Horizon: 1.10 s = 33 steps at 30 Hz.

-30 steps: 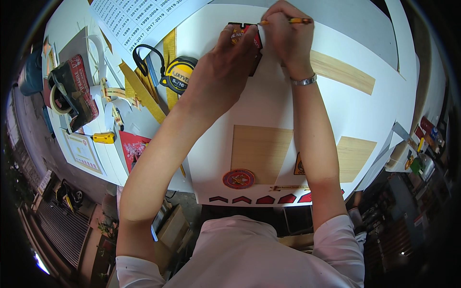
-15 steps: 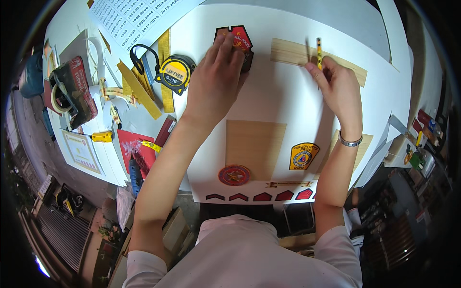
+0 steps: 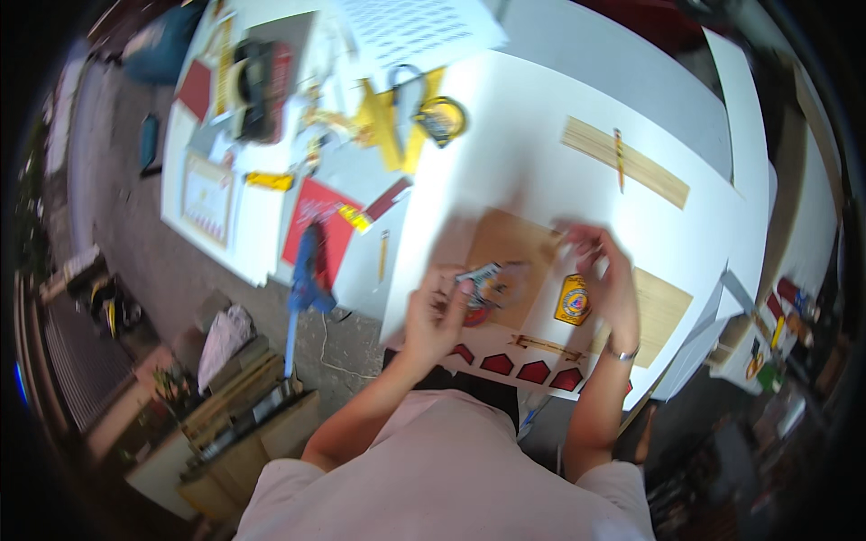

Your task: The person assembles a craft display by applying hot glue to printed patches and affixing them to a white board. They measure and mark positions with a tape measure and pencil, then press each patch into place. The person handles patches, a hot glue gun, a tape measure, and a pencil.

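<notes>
Pencil [image 3: 619, 160] out of the hand and lying across the wood strip [image 3: 645, 171]; both hands nearer the body

The dark red badge no longer shows on the far part of the white board [image 3: 577, 198]. The left hand [image 3: 437, 316] pinches a greyish piece [image 3: 487, 275] between thumb and fingers, over the near left part of the wood square [image 3: 525, 238] and beside or partly over the round patch [image 3: 476, 314]. Blur hides whether this is the badge, and whether it touches anything below. The right hand [image 3: 615, 283] is just beside the orange-yellow patch [image 3: 572, 300]; its fingers are too smeared to tell whether they are parted or pinching something small.

Handling the piece well likely means gripping it by the edges, fingertips off its faces, and keeping it level and clear of the round patch. A raised right wrist would best avoid nudging the ribbon-shaped emblem [image 3: 546, 346] and the row of red shapes [image 3: 532, 371], should they be loose.
</notes>
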Tool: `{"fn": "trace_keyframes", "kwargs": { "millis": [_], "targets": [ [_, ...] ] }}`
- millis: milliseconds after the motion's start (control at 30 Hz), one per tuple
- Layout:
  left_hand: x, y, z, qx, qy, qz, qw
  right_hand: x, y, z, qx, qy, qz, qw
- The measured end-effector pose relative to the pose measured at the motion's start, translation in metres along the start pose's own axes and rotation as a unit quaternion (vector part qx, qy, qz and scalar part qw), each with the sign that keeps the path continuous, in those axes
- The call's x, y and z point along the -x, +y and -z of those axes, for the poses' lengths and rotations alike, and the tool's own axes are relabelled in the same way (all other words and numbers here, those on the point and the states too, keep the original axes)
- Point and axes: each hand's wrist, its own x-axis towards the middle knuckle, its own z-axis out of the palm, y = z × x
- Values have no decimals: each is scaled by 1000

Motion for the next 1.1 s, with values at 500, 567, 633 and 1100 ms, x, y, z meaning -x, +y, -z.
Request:
{"fn": "trace_keyframes", "kwargs": {
  "millis": [500, 567, 633, 1100],
  "targets": [
    [235, -27, 164, 236, -39, 21, 971, 223, -132, -204, -126, -114, 15, 985],
    [266, -37, 197, 237, -71, -31, 968, 248, -154, -232, -32, -184, 95, 978],
    [296, -44, 233, 169, -64, -15, 983, 264, -168, -264, 22, -213, 179, 960],
    [370, -59, 354, 340, 278, -39, 897, -36, -56, -355, 307, 115, 189, 926]
  ]
}}
